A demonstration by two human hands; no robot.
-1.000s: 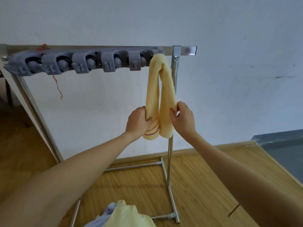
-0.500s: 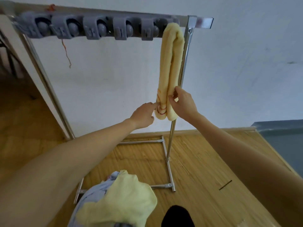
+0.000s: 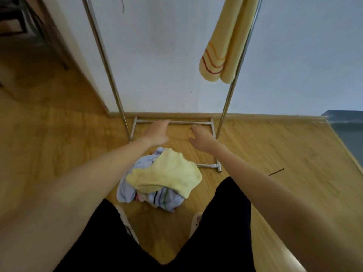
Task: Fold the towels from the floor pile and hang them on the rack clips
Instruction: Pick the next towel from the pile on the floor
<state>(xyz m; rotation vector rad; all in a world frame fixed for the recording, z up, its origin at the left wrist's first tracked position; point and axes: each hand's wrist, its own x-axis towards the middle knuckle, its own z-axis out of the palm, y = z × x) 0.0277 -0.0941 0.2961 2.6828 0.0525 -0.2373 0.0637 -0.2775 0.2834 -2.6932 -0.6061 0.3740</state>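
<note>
I saw the pale wall filling the upper half of the view, from about ten o'clock round to two, with a wooden skirting board running along its foot. Below it the wooden plank floor spread across the whole lower half, and a dark scratch-like mark lay on it at about three o'clock. A grey-blue surface cut in at the right edge. At ten o'clock a dark wooden piece of furniture stood beside the wall's corner. The metal rack stood against the wall, its two uprights rising out of the top of the view and its base bars resting on the floor. The clips were out of sight above. A folded yellow towel with orange and red stripes near its lower end hung at one o'clock, just beside the right upright. The floor pile of towels lay near centre, a pale yellow one on top of light blue and striped ones, between the rack's base and my dark-clothed legs. My left hand reached out above the pile, fingers extended and relaxed, gripping nothing. My right hand hovered near it at one o'clock, fingers loosely curled and empty, well apart from the hanging towel.
</note>
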